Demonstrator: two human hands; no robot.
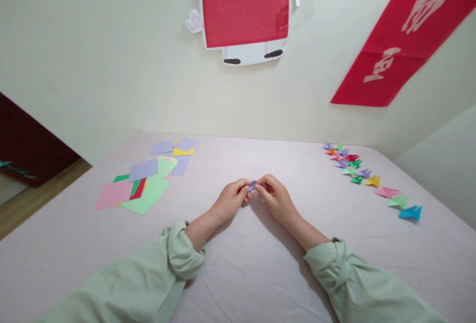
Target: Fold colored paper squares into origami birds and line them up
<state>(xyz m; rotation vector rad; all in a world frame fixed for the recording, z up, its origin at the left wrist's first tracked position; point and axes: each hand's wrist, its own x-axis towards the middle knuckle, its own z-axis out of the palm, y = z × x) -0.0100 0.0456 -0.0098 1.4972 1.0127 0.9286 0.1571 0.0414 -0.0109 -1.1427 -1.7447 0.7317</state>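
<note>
Between my fingertips is a small folded piece of purple paper [252, 185], held just above the middle of the table. My left hand [232, 198] pinches it from the left, with the fingers curled. From the other side, the thumb and forefinger of my right hand [275, 198] grip its right end. The fingers cover much of the paper, so its full folded shape is hidden.
Loose coloured paper sheets [144, 170] lie spread on the left of the pale-covered table [238, 283]. Along the right runs a row of several folded paper figures, with a blue folded figure [410, 213] nearest. A wall [260, 104] with red decorations stands behind.
</note>
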